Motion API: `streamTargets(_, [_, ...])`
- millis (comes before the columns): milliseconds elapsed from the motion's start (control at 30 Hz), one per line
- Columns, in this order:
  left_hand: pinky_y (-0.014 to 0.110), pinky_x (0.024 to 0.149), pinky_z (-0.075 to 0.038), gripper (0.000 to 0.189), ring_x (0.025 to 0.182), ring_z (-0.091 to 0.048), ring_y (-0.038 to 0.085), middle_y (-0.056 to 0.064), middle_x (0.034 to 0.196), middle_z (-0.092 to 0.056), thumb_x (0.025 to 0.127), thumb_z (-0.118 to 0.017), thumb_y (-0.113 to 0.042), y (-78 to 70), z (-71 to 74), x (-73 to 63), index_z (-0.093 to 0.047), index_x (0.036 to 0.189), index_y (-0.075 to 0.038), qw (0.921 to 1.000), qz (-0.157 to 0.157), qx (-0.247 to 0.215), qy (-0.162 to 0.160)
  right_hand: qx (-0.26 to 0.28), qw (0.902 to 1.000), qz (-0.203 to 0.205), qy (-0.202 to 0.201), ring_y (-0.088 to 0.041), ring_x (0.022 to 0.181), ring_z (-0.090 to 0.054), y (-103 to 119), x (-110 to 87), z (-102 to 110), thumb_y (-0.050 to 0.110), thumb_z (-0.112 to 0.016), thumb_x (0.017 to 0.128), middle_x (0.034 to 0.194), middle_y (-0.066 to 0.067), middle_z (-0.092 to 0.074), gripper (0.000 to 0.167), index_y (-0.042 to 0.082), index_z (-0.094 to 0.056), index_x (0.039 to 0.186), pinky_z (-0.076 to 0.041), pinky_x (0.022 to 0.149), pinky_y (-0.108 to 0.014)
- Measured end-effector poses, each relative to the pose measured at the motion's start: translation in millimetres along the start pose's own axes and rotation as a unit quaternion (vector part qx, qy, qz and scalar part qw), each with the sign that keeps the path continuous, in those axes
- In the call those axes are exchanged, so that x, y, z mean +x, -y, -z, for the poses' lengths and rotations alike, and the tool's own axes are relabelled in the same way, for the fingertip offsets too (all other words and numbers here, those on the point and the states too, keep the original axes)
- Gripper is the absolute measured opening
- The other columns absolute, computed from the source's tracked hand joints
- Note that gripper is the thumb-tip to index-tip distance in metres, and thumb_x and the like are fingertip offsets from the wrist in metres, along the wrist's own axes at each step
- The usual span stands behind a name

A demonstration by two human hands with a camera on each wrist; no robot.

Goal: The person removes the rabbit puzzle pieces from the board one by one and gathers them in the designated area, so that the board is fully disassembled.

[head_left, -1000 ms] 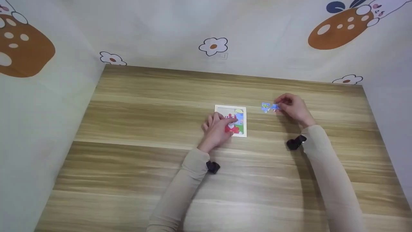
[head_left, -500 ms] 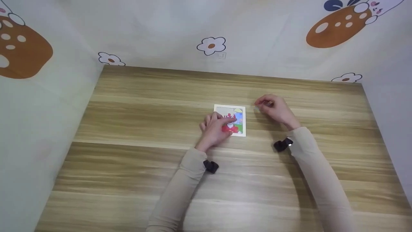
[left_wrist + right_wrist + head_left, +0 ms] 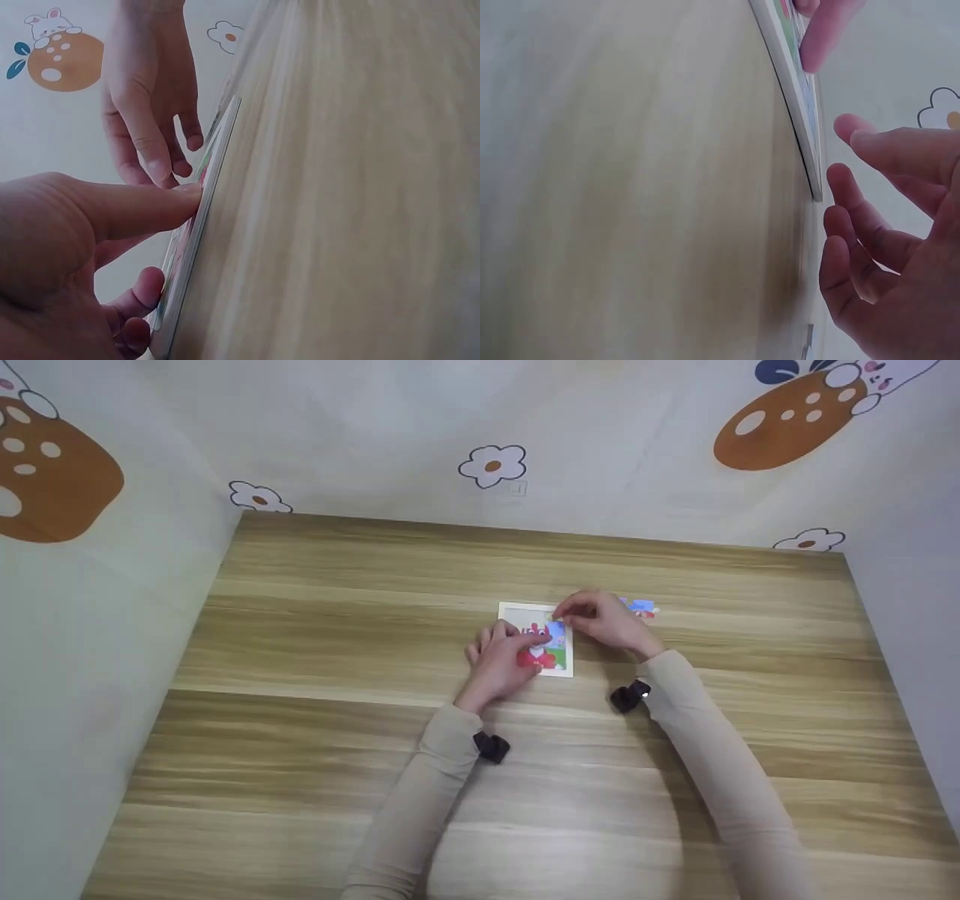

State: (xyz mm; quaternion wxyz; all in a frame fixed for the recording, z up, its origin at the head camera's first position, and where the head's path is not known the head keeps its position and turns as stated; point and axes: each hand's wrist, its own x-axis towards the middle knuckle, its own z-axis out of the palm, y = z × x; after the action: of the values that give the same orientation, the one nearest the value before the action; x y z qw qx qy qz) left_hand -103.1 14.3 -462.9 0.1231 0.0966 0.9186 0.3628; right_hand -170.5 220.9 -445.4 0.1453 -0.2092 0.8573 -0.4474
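Note:
A small picture puzzle in a white frame (image 3: 569, 664) lies on the wooden table, with a red figure and blue and green parts; its upper left area is plain grey. My left hand (image 3: 501, 664) rests on it, one straight finger pressing the picture, seen closer in the left wrist view as a hand (image 3: 52, 240) against the frame (image 3: 214, 157). Over the upper right corner is my right hand (image 3: 604, 619), thumb and forefinger together, seemingly pinching a puzzle piece hidden by the fingers. In the right wrist view, this hand (image 3: 900, 225) is beside the frame (image 3: 795, 97).
Loose blue puzzle material (image 3: 642, 607) lies on the table right of my right hand, partly hidden by it. A pale printed wall covering (image 3: 375, 442) borders the table (image 3: 337, 585) at the back and sides. A black wrist camera (image 3: 630, 697) sits on the right sleeve.
My right hand has moved left from the loose pieces to the frame's upper right corner, uncovering blue puzzle material behind it. My left hand stays on the puzzle.

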Motion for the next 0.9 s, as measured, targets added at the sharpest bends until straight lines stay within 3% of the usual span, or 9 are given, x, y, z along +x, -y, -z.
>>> streamTargets(600, [0.043, 0.088, -0.02, 0.05, 0.104, -0.031, 0.023, -0.001, 0.109, -0.04, 0.08, -0.077, -0.022, -1.2, -0.3, 0.5, -0.064, 0.127, -0.035, 0.9999, 0.009, 0.008, 0.003, -0.049, 0.9981, 0.014, 0.034, -0.03, 0.103, -0.049, 3.3, 7.7, -6.2, -0.008, -0.058, 0.086, 0.106, -0.017, -0.06, 0.022, 0.0, -0.073, 0.1, -0.038, 0.088, -0.043])
streamTargets(900, [0.044, 0.089, -0.02, 0.049, 0.106, -0.032, 0.023, 0.0, 0.11, -0.041, 0.08, -0.076, -0.019, -1.1, 0.1, 0.5, -0.065, 0.125, -0.034, 1.0, 0.006, 0.007, -0.001, -0.059, 0.9974, 0.012, 0.04, -0.029, 0.105, -0.045, 3.3, 5.8, -6.3, -0.005, -0.06, 0.088, 0.111, -0.014, -0.055, 0.02, 0.004, -0.071, 0.102, -0.035, 0.089, -0.043])
